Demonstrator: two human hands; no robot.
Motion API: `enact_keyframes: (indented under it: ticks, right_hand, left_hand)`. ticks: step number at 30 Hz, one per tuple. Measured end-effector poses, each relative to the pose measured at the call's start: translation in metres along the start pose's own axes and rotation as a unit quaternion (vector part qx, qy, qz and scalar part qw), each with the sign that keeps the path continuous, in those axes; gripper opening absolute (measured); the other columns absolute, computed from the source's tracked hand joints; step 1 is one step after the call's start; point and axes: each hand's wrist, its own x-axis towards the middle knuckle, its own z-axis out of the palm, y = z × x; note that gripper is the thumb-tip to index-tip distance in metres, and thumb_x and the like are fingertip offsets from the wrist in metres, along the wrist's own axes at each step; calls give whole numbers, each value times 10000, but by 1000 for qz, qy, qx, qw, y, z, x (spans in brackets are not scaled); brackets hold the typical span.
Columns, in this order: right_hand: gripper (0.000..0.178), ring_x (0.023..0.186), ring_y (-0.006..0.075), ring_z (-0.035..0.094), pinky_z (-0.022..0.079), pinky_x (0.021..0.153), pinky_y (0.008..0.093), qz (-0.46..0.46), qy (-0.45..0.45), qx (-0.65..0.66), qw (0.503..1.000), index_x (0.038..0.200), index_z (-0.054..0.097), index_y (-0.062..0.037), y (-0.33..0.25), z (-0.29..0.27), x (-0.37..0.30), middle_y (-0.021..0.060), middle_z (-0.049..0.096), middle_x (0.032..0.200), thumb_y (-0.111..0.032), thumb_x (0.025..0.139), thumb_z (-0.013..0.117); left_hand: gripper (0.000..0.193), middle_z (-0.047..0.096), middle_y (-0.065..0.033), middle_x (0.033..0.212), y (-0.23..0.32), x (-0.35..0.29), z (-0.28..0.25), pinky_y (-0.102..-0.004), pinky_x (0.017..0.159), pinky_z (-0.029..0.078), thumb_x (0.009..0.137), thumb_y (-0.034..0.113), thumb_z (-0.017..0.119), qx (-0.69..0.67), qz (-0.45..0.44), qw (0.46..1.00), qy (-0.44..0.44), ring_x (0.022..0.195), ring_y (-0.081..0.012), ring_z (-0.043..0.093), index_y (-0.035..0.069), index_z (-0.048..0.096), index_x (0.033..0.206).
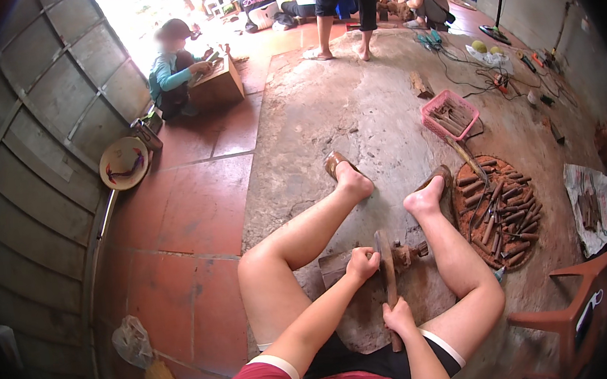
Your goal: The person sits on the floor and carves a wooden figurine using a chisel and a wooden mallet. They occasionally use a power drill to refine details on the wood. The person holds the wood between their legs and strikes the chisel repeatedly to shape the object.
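My right hand (399,316) is wrapped round the lower part of a long, narrow brown bar (386,265), which points away from me between my legs. Its exact kind does not show. My left hand (363,264) is closed right beside the bar's upper part, over a brown wooden block (333,268) on the floor; what its fingers hold is hidden. A dark, knobbed piece (417,250) sticks out to the right of the bar, near my right leg.
To the right, a round tray (518,264) holds many brown tool handles. Beyond it stands a pink basket (457,133) of sticks. A brown plastic chair (580,302) is at the near right. A person (171,75) crouches at a wooden box (218,85) far left; others are behind.
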Motion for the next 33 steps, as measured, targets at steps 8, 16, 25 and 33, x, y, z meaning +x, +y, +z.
enact_keyframes:
  ticks: [8,16,25,33]
  right_hand:
    - [376,626,311,658,517,572,389,-20,-19,12,1000,1055,503,99,3,-1,3,248,638,793,-205,868,620]
    - [345,498,253,649,514,449,360,-70,-2,2,998,1054,493,92,24,12,17,200,636,724,-180,881,615]
    - [344,491,247,645,517,448,356,-98,22,-3,995,1042,500,89,39,19,22,192,634,707,-190,878,619]
    - [353,489,235,643,514,441,356,-5,-50,109,993,1036,499,84,-8,-9,-8,167,622,671,-203,879,632]
  left_hand:
    - [232,570,-253,631,-2,-1,-2,-387,570,480,736,187,584,11,44,999,13,550,-344,611,-34,652,738]
    - [229,520,-266,622,2,-3,-4,-393,552,450,731,193,591,10,58,998,35,519,-349,556,-32,630,711]
    - [222,546,-245,607,1,-2,-3,-401,560,468,738,200,596,15,47,998,23,548,-370,578,-13,644,703]
    - [220,579,-220,607,2,-1,-6,-392,568,484,745,210,601,2,54,999,-6,547,-319,612,-2,652,718]
